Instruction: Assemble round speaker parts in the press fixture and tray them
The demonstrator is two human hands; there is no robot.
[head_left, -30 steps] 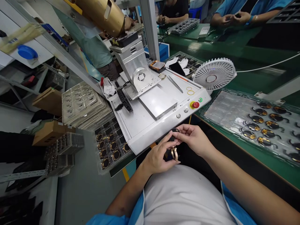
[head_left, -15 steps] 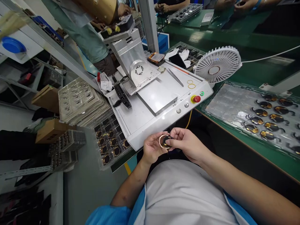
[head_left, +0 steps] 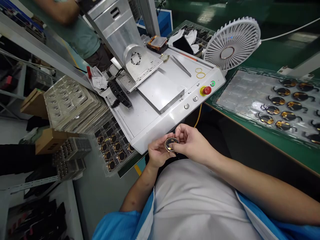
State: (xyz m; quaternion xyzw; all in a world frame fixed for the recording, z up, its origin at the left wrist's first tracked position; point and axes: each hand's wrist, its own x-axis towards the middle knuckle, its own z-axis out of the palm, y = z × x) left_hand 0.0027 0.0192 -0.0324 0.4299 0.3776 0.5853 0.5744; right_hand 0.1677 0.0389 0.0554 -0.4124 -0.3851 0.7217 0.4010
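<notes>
Close to my body, in front of the machine's front edge, I hold a round gold-rimmed watch case [head_left: 169,140] with a dark disc in it. My left hand [head_left: 157,153] is closed round its left side and underside. From the other side my right hand [head_left: 196,143] grips it, with the thumb pressed on the dark face and the fingers curled at the rim. Part of the face is hidden under that thumb.
A white bench machine [head_left: 150,135] stands ahead, with a red stop button [head_left: 206,90], tweezers [head_left: 181,66] and yellow rings [head_left: 200,75] on it. A fan [head_left: 231,45] stands behind. Right is a tray [head_left: 240,83] of black-and-gold discs; left, a tray [head_left: 106,171] of gold-rimmed cases.
The dark disc now sits flatter within the gold rim, and the right thumb presses on it. Both hands have shifted slightly left and up in the picture as the view tilted.
</notes>
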